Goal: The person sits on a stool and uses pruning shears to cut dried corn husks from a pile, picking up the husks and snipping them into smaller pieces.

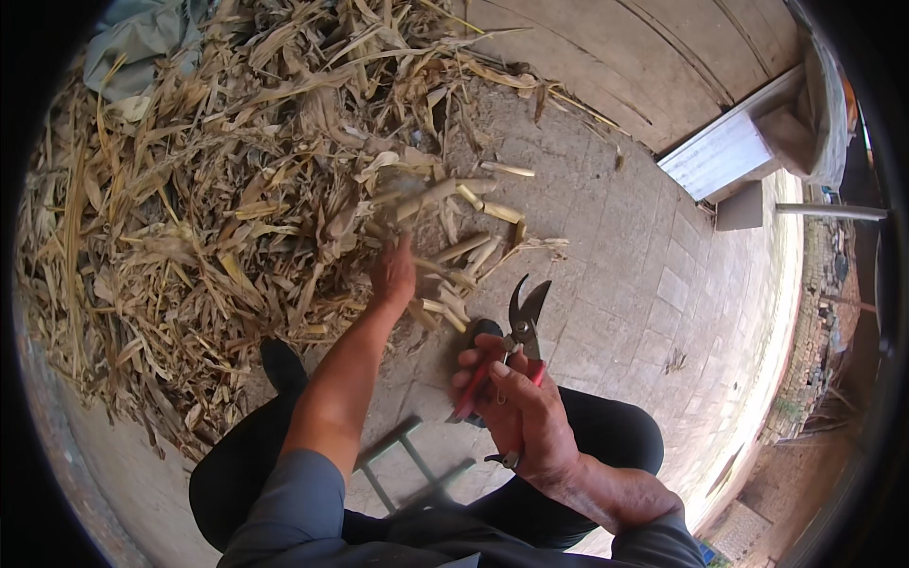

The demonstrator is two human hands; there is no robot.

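In my right hand are pruning shears with red handles, held low in front of my right knee with the curved blades apart and pointing away from me. My left hand reaches out to the edge of a big heap of dry corn stalks and husks. Its fingers are blurred and partly hidden, so whether they grip a stalk does not show. Short cut stalk pieces lie on the paving just right of that hand, and more pieces lie a little farther off.
Green metal bars stand between my legs. Grey stone paving stretches to the right. A grey cloth lies on the heap at the upper left. At the upper right are a white metal-like box and plastic sheeting.
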